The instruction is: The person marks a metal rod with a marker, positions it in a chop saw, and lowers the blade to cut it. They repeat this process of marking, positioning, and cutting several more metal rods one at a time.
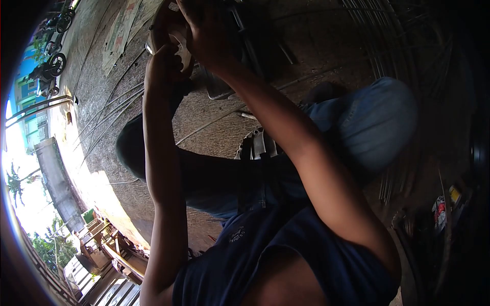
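Note:
At the top of the head view, a tan, curved, ring-like thing (159,25) is partly cut off by the frame edge. I cannot make out its kind. My left hand (166,64) is closed around its lower edge, fingers curled. My right hand (208,38) is against its right side, with fingers pointing up; shadow hides much of its grip. Just right of the hands stands a dark metal frame (245,35). Both forearms reach forward over my bent legs in blue jeans (362,127).
Thin metal rods (115,104) lie on the rough ground (214,132) at left, and more rods (367,35) at upper right. Parked motorcycles (51,69) stand far left. A wooden structure (109,245) is at lower left. Colourful packets (441,209) lie at right.

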The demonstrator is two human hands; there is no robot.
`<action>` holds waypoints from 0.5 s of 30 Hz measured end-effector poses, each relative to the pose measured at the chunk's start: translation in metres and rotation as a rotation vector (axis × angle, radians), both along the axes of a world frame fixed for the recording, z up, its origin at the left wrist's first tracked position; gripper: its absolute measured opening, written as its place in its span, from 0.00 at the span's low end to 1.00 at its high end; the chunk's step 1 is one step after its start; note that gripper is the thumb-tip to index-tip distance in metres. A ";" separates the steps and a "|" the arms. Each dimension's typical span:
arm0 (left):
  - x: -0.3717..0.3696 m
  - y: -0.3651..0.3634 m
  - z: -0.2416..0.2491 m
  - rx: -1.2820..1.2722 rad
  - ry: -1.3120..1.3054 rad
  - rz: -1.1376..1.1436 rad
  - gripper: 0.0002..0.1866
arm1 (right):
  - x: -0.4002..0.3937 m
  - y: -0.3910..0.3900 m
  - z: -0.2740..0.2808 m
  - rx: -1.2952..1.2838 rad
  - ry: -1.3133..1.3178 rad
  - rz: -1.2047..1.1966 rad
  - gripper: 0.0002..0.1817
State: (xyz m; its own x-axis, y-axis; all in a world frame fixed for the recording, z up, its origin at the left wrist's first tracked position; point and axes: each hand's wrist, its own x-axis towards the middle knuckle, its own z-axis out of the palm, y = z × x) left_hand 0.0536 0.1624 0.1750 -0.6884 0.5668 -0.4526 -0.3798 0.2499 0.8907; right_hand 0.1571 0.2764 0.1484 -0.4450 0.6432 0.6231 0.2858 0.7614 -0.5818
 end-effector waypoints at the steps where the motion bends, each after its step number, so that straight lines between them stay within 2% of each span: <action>1: 0.001 0.001 0.000 -0.014 0.010 0.009 0.09 | -0.002 0.000 -0.002 0.000 -0.003 0.002 0.27; 5: 0.005 0.002 0.002 -0.042 0.018 0.017 0.09 | 0.004 0.000 0.004 -0.022 0.004 0.011 0.26; 7: 0.002 0.001 0.001 -0.040 0.013 -0.002 0.09 | 0.007 0.001 0.010 -0.263 0.093 0.082 0.25; 12: 0.002 0.001 0.001 -0.049 0.003 -0.038 0.09 | 0.005 -0.002 0.003 -0.102 0.021 0.026 0.25; 15: 0.006 0.002 0.001 -0.031 -0.005 0.029 0.08 | 0.005 -0.002 0.002 -0.075 -0.002 0.018 0.25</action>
